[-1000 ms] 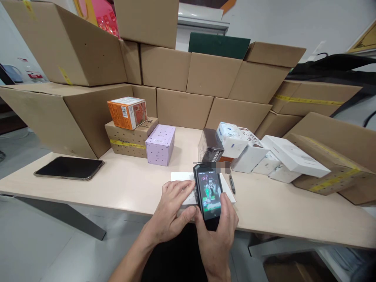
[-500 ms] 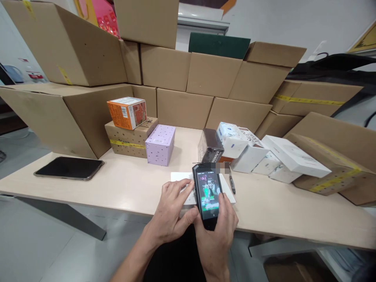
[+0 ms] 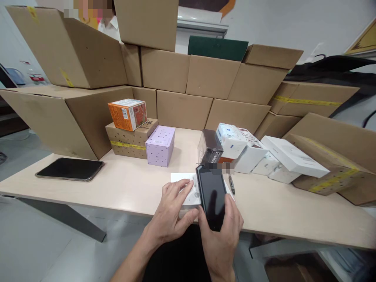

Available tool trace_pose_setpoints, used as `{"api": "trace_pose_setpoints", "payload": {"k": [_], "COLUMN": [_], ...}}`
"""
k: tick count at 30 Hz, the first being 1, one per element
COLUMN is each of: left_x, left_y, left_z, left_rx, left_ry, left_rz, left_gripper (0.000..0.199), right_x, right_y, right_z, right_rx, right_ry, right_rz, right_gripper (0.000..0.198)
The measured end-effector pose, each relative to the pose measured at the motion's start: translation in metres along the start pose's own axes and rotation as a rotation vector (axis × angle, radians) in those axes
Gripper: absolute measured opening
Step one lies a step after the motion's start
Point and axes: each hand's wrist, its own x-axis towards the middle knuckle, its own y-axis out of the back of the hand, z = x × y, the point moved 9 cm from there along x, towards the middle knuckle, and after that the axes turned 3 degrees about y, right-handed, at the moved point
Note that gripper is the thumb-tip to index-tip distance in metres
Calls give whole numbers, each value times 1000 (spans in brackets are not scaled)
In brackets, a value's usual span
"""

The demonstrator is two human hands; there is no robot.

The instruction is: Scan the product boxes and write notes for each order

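Note:
My right hand (image 3: pixel 221 235) grips a black handheld phone (image 3: pixel 212 192) by its lower end, thumb on one side and fingers on the other. The phone's screen is dark. My left hand (image 3: pixel 176 213) lies over a small white box (image 3: pixel 190 199) at the table's front edge, fingertips on its top and thumb along its near side. The phone covers the box's right part. White paper or card (image 3: pixel 179 177) shows behind the box. A dark pen (image 3: pixel 232 184) lies to the right of the phone.
A large phone (image 3: pixel 70 169) lies face up at left. An orange box (image 3: pixel 126 114) sits on a brown box (image 3: pixel 126 137) beside a lilac box (image 3: pixel 160 145). Dark and white boxes (image 3: pixel 252 150) stand at right. Stacked cartons (image 3: pixel 185 109) wall the back; a person (image 3: pixel 108 25) is beyond.
The handheld phone has shifted slightly right with my right hand, and its lit screen has gone dark. My left hand stays in place. A person has come into view behind the cartons.

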Motion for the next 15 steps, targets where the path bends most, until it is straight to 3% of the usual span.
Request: {"api": "trace_pose_setpoints", "payload": {"k": [6,8,15], "left_x": [-1,0,1], "left_y": [3,6,3], "left_z": [0,-2,-9], "left_rx": [25,36,30], "left_ry": [13,48,184], "left_rz": [50,91,67], "left_gripper": [63,62,67], "right_x": [21,31,49], "right_y": [43,56,61], "right_z": [50,72,157], "right_rx": [-203,-318,-663], "right_ry": [-81,-89,-308], "right_rz": [102,69,-283], "right_gripper": [80,80,82]}}
